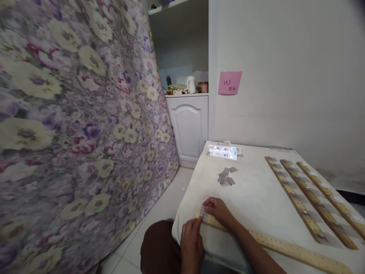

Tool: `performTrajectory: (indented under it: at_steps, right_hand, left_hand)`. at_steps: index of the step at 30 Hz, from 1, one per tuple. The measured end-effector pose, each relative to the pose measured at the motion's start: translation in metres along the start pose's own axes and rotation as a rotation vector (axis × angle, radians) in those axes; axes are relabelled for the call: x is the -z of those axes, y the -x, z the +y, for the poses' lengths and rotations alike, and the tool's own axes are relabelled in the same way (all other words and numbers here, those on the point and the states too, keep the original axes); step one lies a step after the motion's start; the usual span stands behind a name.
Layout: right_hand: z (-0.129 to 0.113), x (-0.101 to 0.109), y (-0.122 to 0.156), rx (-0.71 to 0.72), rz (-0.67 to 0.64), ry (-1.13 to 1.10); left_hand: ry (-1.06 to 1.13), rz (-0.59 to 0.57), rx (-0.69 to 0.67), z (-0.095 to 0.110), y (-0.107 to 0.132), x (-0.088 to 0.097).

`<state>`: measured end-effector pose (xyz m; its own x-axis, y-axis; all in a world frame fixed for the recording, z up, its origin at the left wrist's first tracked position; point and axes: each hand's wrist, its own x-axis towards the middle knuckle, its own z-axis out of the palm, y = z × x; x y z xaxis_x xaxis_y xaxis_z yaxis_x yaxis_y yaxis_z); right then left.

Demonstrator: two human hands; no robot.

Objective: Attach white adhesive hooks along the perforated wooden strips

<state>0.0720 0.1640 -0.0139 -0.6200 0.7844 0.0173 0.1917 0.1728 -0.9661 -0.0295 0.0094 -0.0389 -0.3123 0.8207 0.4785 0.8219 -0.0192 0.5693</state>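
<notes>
At the perforated wooden strip (285, 246), apparently mid-fitting, your right grip (216, 208) pinches a transparent tag (203, 209), likely needing alignment next; left grip (192, 240) unclear.

White-covered table (251, 186), perforated strip (273, 242) at near edge, three wooden strips (312, 196) at right, small grey pieces (226, 177), clear package (222, 151)

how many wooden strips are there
4: one pale, perforated wooden strip in front; at right, side by side, the left brown strip, middle brown strip and right brown strip.
</notes>
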Motion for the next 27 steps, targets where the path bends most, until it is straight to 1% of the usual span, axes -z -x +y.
performTrajectory:
  at_steps: [5, 9, 13, 18, 21, 27]
  right_hand:
    - [-0.003, -0.001, 0.002, -0.013, -0.016, 0.04]
    - [-0.002, -0.003, 0.0, -0.019, -0.023, 0.078]
    - [-0.005, -0.004, -0.002, -0.057, -0.025, 0.049]
    - [-0.012, -0.006, -0.004, -0.122, -0.024, -0.016]
    - [-0.009, -0.006, -0.004, -0.127, -0.029, -0.04]
    - [0.004, -0.005, -0.004, -0.073, -0.028, -0.071]
  left_hand:
    - [-0.004, 0.038, -0.012, 0.003, -0.002, 0.002]
    - [-0.001, 0.037, -0.006, 0.004, -0.003, 0.003]
    - [0.005, 0.032, -0.004, 0.004, -0.004, 0.003]
    - [0.009, -0.005, 0.018, 0.005, -0.006, 0.005]
    - [0.015, -0.023, 0.009, 0.005, -0.006, 0.006]
    - [-0.012, -0.032, 0.018, 0.005, -0.005, 0.005]
